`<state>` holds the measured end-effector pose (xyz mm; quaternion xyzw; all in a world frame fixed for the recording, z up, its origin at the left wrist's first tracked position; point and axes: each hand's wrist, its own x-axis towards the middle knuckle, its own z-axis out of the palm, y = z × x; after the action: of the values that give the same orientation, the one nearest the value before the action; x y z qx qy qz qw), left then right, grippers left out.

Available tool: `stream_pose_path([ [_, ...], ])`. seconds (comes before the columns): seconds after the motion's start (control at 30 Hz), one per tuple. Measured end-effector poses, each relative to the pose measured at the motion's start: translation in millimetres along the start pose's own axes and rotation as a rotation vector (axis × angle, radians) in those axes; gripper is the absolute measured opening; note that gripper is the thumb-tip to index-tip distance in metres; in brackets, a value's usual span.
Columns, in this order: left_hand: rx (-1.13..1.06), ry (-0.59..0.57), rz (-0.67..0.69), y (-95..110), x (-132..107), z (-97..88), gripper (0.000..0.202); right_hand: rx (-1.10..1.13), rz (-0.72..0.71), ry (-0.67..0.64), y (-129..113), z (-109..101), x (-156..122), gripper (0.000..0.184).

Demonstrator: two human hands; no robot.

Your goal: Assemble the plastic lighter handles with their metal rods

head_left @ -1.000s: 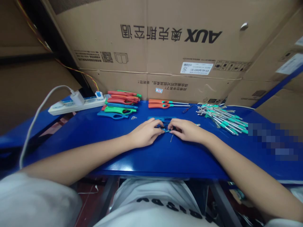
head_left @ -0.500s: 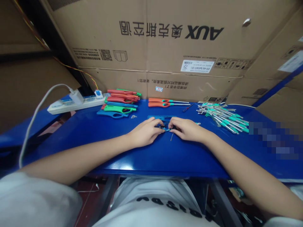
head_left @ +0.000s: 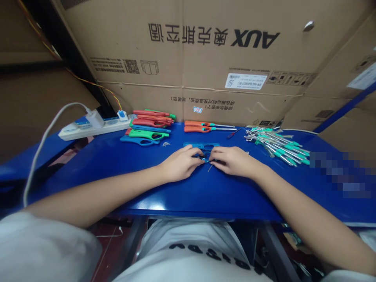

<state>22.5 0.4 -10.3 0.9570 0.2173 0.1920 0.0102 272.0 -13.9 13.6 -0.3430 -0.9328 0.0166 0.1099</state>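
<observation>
My left hand (head_left: 179,164) and my right hand (head_left: 235,161) meet over the middle of the blue table, fingertips pinched together. Between them is a small dark and light-blue part (head_left: 206,159), mostly covered by the fingers, so its kind is unclear. A thin wire (head_left: 210,168) hangs from it by my right fingertips. Just beyond my fingers lies a blue lighter casing (head_left: 211,146) with a trigger loop, partly hidden by both hands.
Red, green and blue lighter handles (head_left: 149,127) are piled at the left, with small metal pieces (head_left: 166,144) beside them. Two orange stick lighters (head_left: 198,129) lie at the back. Metal lighter tubes (head_left: 279,147) with green parts heap at the right. A power strip (head_left: 79,130) stands far left.
The hanging wire has swung slightly left, and my right hand has shifted a little. My left hand stays nearly still, with both hands still pinching the small part.
</observation>
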Motion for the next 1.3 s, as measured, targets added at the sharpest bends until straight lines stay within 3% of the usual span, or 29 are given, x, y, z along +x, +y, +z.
stream_pose_path([
  [0.23, 0.001, 0.0, -0.001, -1.4, -1.1, 1.1, 0.031, 0.208, -0.002, 0.029, 8.3, -1.6, 0.0, 0.017],
  [0.67, 0.031, -0.002, -0.012, -1.8, 0.2, 1.5, 0.03, 0.097, 0.085, -0.015, -0.2, -5.5, 0.0, 0.021],
  [1.3, 0.031, 0.014, -0.003, -4.0, -1.0, 3.5, 0.032, 0.278, 0.008, 0.025, 6.9, -6.4, -0.9, 0.021],
])
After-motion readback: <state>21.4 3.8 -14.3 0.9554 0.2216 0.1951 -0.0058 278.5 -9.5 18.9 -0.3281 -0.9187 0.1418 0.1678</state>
